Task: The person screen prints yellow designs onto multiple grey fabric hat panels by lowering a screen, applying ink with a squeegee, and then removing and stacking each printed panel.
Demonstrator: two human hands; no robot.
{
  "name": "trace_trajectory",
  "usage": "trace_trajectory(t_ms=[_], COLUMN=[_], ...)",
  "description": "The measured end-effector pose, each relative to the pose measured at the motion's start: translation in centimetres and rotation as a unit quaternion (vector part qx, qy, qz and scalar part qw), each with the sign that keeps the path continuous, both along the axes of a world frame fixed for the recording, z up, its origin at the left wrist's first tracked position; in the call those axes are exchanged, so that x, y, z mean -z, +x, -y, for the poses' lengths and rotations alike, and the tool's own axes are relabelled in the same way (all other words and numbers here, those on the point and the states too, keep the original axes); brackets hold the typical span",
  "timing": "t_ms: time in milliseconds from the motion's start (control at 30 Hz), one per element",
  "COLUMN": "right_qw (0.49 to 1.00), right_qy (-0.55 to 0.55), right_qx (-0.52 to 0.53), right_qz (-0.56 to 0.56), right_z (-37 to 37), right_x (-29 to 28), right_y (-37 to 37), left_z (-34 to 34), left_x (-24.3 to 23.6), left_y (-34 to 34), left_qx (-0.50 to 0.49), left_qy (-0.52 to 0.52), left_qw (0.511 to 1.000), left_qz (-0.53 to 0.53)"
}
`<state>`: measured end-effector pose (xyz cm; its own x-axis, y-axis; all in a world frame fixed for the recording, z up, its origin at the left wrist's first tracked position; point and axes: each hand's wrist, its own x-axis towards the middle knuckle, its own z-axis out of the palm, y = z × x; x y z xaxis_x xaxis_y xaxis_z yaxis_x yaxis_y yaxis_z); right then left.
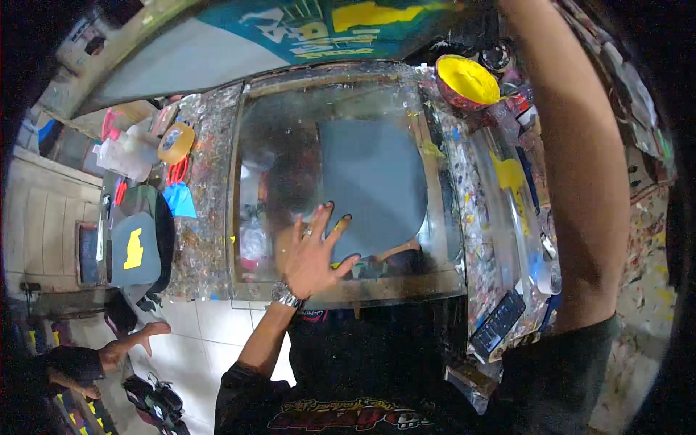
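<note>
My left hand (313, 254) lies spread, fingers apart, on a glass pane (272, 116) framed in worn wood. Its fingertips are at the lower left part of a dark grey flat piece (373, 174) with a rounded right edge; whether that piece lies on or under the glass, I cannot tell. My right forearm (580, 188) reaches up along the right side and out past the top edge, hiding that hand. A bowl of yellow paint (464, 76) sits to the upper right of the pane, near that arm.
A teal printed panel (377, 18) slants above. Left are tape (175, 141), red scissors (178, 165) and a grey piece with yellow print (127, 257). A phone (498, 321) lies lower right. Another person's bare limbs (123, 344) show lower left, over a tiled floor.
</note>
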<state>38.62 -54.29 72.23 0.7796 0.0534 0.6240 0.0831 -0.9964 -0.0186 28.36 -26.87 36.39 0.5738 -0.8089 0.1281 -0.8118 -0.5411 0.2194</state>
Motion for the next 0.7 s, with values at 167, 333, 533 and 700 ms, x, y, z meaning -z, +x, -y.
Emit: trace_trajectory(t_ms=[167, 333, 533, 700], right_qw=[0.994, 0.987, 0.948, 0.974], right_qy=[0.032, -0.087, 0.090, 0.008], right_qx=[0.095, -0.030, -0.045, -0.074], right_qz=[-0.033, 0.129, -0.302, -0.214], right_z=[-5.2, -5.4, -6.1, -6.7], right_x=[3.5, 18.5, 24.3, 29.2], right_y=[-6.4, -12.9, -13.7, -17.0], left_z=[-2.9, -4.3, -9.2, -8.7], left_x=[-5.4, -10.0, -0.5, 0.8], left_y=[1.3, 0.8, -1.4, -1.0], left_qx=[-0.053, -0.218, -0.363, -0.356], left_qy=[-0.298, -0.665, -0.517, -0.444], left_qw=[0.952, 0.616, 0.632, 0.683], left_qz=[-0.041, -0.362, -0.450, -0.457])
